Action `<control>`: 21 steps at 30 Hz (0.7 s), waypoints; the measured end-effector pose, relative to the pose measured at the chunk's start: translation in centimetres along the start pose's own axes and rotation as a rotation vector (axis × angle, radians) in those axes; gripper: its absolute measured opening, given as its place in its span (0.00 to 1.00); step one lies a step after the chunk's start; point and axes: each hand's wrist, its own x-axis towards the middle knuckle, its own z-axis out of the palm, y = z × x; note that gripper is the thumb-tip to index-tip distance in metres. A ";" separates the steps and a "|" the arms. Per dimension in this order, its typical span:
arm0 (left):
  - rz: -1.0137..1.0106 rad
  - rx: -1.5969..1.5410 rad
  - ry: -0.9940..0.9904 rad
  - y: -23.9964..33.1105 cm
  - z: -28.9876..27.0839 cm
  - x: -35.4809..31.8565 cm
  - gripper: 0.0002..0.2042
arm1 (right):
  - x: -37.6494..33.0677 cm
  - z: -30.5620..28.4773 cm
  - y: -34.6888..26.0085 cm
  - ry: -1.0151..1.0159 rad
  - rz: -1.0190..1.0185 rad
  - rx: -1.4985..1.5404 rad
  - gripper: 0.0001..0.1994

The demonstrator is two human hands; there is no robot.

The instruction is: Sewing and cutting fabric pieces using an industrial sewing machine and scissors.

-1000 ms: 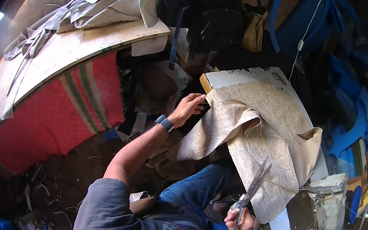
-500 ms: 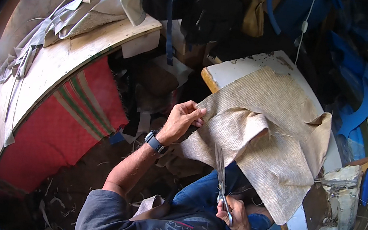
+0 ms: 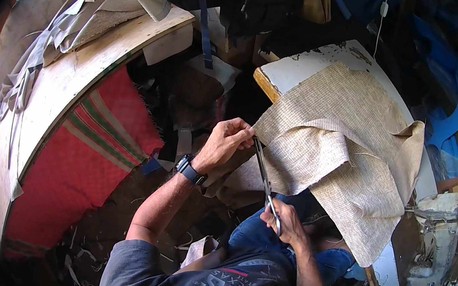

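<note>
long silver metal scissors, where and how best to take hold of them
Take the long silver metal scissors by the handle end, probably from the lower right, where the right hand grips: that end lies nearest the body, while the slender blades point up-left toward the left hand and beige woven cloth.

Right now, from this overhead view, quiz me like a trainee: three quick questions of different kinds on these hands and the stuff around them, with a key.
1. Which hand holds the scissors?
2. True or false: the beige cloth lies flat, without any folds.
3. The left hand's fingertips are at: a) the beige cloth's edge; b) the red cloth; c) the scissors' handles.

Key:
1. The right hand.
2. False; it lies folded and rumpled over the white board.
3. a
</note>
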 end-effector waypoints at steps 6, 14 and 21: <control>-0.016 -0.034 0.014 -0.1 0.1 -0.4 0.12 | 3.1 -0.8 -1.6 0.043 -0.086 -0.040 0.32; -0.010 -0.023 0.009 -0.2 0.1 -0.2 0.12 | 3.5 -0.4 -1.8 0.108 -0.113 -0.068 0.28; -0.008 -0.003 -0.006 -0.2 0.1 0.0 0.11 | 3.6 0.1 -1.5 0.171 -0.188 -0.089 0.27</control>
